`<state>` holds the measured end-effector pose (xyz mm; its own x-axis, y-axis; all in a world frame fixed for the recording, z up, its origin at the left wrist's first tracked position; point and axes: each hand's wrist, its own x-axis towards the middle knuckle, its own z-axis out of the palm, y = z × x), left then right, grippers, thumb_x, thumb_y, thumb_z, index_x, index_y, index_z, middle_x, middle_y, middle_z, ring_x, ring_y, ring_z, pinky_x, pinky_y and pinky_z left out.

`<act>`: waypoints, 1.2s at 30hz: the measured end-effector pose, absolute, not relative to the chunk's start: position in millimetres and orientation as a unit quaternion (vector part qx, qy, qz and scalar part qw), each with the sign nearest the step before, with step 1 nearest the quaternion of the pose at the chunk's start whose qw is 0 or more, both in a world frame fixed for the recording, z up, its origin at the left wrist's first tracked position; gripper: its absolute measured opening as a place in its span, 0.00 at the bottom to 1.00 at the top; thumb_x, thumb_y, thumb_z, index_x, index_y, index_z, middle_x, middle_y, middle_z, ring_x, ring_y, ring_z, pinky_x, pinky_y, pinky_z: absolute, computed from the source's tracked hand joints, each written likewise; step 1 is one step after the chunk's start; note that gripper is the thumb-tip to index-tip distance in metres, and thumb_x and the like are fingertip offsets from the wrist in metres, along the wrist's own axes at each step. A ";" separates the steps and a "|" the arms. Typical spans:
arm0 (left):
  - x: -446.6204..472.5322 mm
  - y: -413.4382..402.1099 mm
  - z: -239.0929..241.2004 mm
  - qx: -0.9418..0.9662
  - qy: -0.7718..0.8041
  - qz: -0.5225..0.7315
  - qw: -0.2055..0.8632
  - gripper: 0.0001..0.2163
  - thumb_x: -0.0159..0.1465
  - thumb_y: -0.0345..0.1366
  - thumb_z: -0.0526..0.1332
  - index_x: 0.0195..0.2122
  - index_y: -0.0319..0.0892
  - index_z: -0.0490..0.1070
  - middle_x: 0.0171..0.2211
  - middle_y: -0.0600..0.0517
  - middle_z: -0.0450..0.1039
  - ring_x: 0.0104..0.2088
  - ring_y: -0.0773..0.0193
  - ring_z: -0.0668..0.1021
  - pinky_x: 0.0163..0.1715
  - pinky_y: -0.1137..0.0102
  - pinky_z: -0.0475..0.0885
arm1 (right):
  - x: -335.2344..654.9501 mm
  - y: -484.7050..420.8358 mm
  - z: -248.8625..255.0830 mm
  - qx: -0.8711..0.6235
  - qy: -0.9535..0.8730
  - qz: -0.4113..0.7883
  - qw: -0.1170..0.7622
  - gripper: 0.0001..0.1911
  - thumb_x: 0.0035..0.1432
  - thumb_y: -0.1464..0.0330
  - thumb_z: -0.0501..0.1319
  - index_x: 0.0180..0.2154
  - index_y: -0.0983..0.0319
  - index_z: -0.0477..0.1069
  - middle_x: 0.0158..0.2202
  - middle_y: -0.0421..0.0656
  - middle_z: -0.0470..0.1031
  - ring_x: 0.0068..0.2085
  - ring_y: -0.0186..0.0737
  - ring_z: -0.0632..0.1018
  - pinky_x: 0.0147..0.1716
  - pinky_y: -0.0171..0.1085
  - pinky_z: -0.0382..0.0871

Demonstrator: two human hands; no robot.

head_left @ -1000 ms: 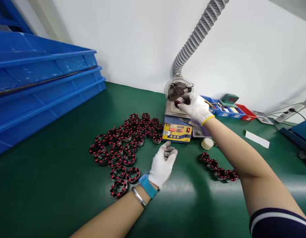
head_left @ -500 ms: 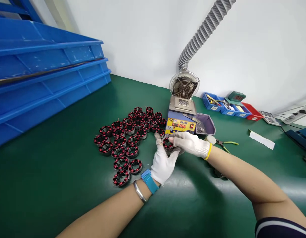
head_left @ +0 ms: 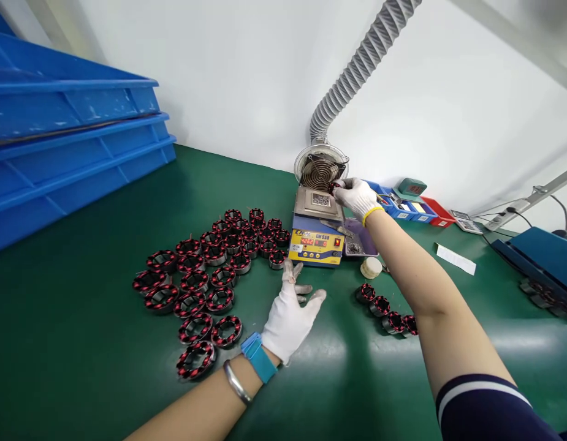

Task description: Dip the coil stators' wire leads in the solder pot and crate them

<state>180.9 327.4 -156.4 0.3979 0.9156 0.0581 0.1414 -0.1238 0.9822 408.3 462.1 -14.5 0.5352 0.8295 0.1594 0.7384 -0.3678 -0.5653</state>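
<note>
My right hand (head_left: 357, 198), in a white glove, grips a small red-and-black motor stator (head_left: 333, 187) at the top of the blue and yellow solder pot (head_left: 329, 257), in front of the round fan grille (head_left: 320, 174). Part of this stator is hidden by the fingers. Below, my gloved left hand (head_left: 290, 321) hovers over or rests on the table with spread fingers and holds nothing. Its fingertips are close to the nearest stator (head_left: 277, 260) of a large group standing left of the pot. Several more stators (head_left: 379, 305) form a row under my right forearm.
Behind the pot rises a grey ribbed exhaust hose (head_left: 357, 67). A purple tray (head_left: 363, 240) and a round whitish tub (head_left: 371, 267) are to its right. Stacked blue crates (head_left: 72, 153) stand at the left. Small blue bins and a red bin (head_left: 437, 212) line the wall.
My right hand has left my left hand and risen to the pot's top with the stator. My left hand has opened. The view has shifted, showing the right-hand row of stators.
</note>
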 end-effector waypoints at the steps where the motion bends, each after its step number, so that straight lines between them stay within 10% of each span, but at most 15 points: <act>1: 181.1 327.7 -157.3 0.672 0.406 0.381 0.488 0.39 0.61 0.43 0.61 0.68 0.43 0.39 0.59 0.38 0.64 0.43 0.57 0.79 0.42 0.61 0.76 | 411.7 468.1 -16.2 -0.832 -0.476 0.051 0.279 0.18 0.49 0.62 0.62 0.42 0.62 0.75 0.35 0.44 0.78 0.39 0.43 0.79 0.43 0.39 0.72; 7: 181.4 332.0 -156.6 0.786 0.457 0.375 0.181 0.37 0.58 0.45 0.62 0.64 0.31 0.53 0.61 0.35 0.61 0.61 0.42 0.63 0.59 0.48 0.59 | 415.4 484.0 -34.2 -0.825 -0.515 -0.010 0.232 0.20 0.48 0.62 0.61 0.44 0.60 0.73 0.42 0.44 0.78 0.43 0.45 0.78 0.45 0.41 0.71; 14: 181.2 340.3 -157.7 0.814 0.486 0.281 0.149 0.38 0.56 0.45 0.61 0.65 0.31 0.53 0.65 0.37 0.54 0.64 0.40 0.56 0.61 0.44 0.48 | 410.6 483.8 -36.7 -0.829 -0.526 -0.024 0.191 0.18 0.49 0.62 0.61 0.43 0.58 0.73 0.43 0.45 0.78 0.45 0.47 0.77 0.46 0.42 0.70; 27: 182.8 343.4 -161.9 0.799 0.472 0.334 0.167 0.38 0.57 0.46 0.62 0.64 0.32 0.54 0.64 0.36 0.55 0.64 0.39 0.57 0.62 0.44 0.49 | 404.2 471.1 -8.3 -0.806 -0.507 0.030 0.304 0.19 0.47 0.61 0.64 0.42 0.62 0.76 0.35 0.42 0.79 0.38 0.42 0.78 0.44 0.40 0.70; 36: 176.4 348.5 -150.7 0.692 0.431 0.539 0.214 0.20 0.61 0.41 0.63 0.52 0.37 0.67 0.48 0.41 0.72 0.50 0.52 0.73 0.52 0.56 0.68 | 351.4 406.3 -23.3 -0.729 -0.518 0.235 0.381 0.19 0.45 0.62 0.68 0.40 0.63 0.75 0.34 0.42 0.78 0.33 0.36 0.77 0.35 0.37 0.73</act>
<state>176.4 348.5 -150.7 0.0481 0.8264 0.5610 0.3653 -0.5373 0.7602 351.4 406.3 -23.3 0.3523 0.9344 0.0517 0.5761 -0.1730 -0.7989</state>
